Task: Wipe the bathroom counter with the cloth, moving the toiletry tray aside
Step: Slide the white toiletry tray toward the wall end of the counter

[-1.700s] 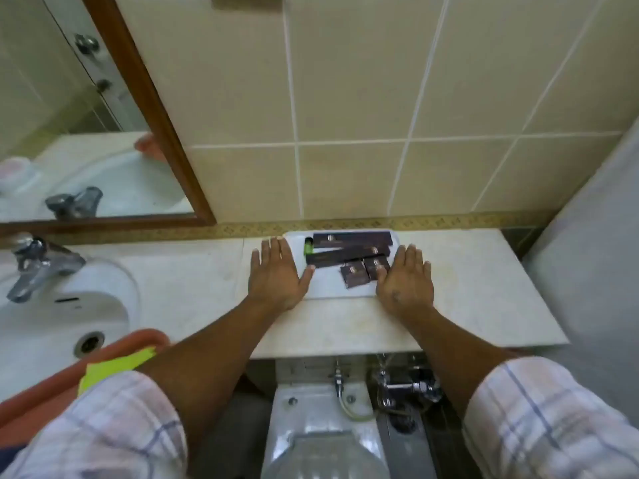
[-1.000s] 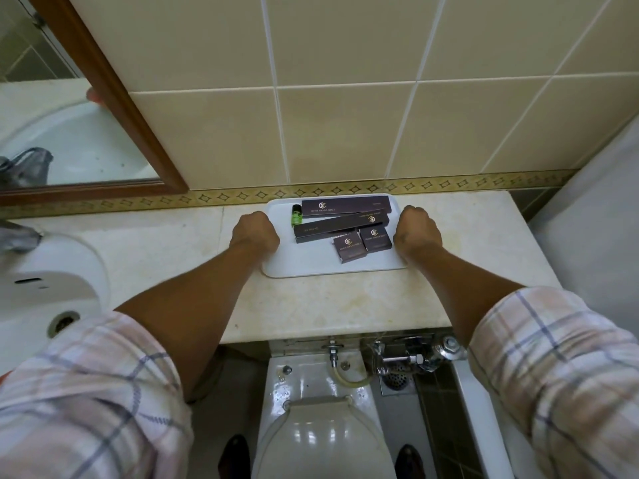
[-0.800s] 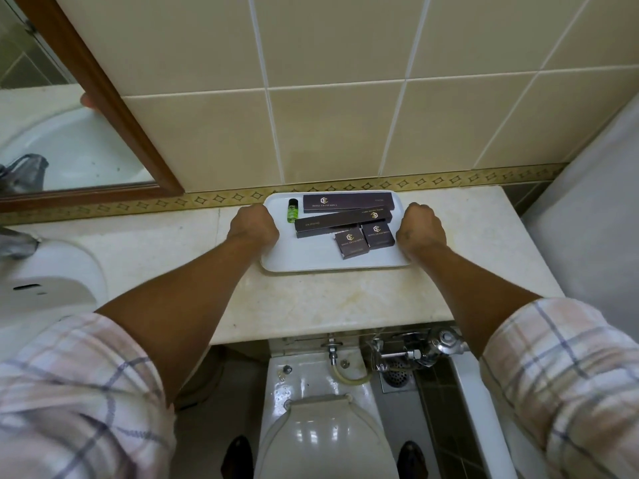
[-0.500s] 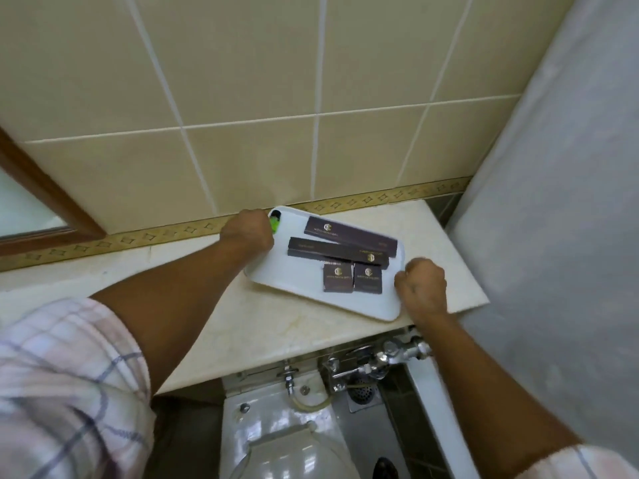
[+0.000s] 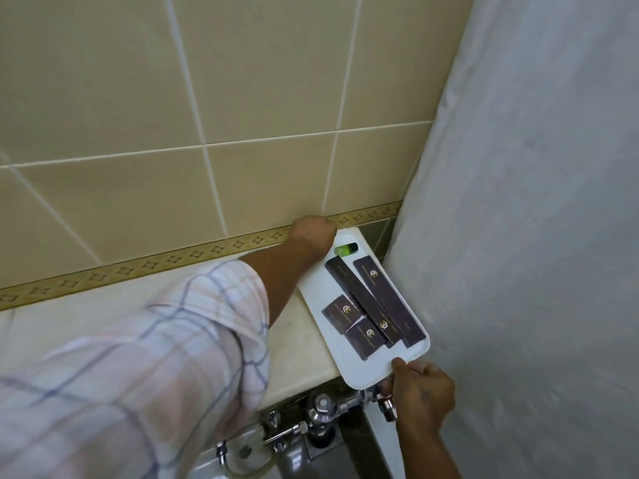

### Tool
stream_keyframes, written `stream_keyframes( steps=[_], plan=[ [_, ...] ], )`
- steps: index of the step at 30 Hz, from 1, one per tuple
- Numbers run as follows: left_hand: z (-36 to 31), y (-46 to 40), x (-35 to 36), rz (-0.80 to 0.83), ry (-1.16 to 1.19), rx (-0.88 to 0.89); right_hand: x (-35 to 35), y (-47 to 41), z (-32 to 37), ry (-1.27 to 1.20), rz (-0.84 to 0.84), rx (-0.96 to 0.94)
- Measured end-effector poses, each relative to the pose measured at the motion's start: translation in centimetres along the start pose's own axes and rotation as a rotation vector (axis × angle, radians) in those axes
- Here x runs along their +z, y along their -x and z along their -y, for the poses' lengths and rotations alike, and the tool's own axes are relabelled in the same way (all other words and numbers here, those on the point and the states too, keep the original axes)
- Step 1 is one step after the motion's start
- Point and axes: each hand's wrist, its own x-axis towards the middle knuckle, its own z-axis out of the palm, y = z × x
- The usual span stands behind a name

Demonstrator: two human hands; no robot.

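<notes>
The tray (image 5: 349, 369), white and oblong, lies at the right end of the counter (image 5: 301, 344), turned so its length runs from the wall toward the viewer; its near end juts out past the counter's front edge. On it lie two long dark boxes (image 5: 387, 302) side by side, two small dark boxes (image 5: 354, 321) left of them, and a small green bottle (image 5: 345, 249) at the far end.

The left hand (image 5: 313, 231) is curled shut over the tray's far corner against the tiled wall (image 5: 259, 174), fingers hidden, so the exact grip is unclear, though it closes on the tray. The right hand (image 5: 420, 392) pinches the near overhanging edge, thumb on top, fingers beneath.

A plaid sleeve (image 5: 145, 357) covers the left forearm across the counter. A grey curtain (image 5: 518, 236) hangs just right of the tray. Below the counter's edge sit chrome pipe fittings (image 5: 321, 409). A patterned gold border (image 5: 155, 264) runs along the wall just above the counter.
</notes>
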Motion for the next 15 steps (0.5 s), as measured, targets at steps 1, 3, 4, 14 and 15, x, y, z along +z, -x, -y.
stream_keyframes(
  steps=[1,3,4,14,15],
  plan=[
    [-0.8,-1.0,0.1,0.0,-0.017,0.022,0.2,-0.6,0.0,-0.021,-0.011,0.013],
    [-1.4,-2.1,0.1,-0.005,-0.038,0.05,0.5,-1.2,0.4,-0.043,-0.015,0.027],
    [-1.7,-2.5,0.2,-0.009,-0.049,0.063,0.6,-1.5,0.5,-0.049,-0.016,0.034],
    [-1.6,-2.7,0.7,-0.028,-0.046,0.109,0.8,-2.5,0.3,-0.102,0.013,0.068],
    [-1.3,-2.3,0.6,-0.036,-0.01,0.091,0.5,-2.5,0.3,-0.122,0.033,0.104]
  ],
)
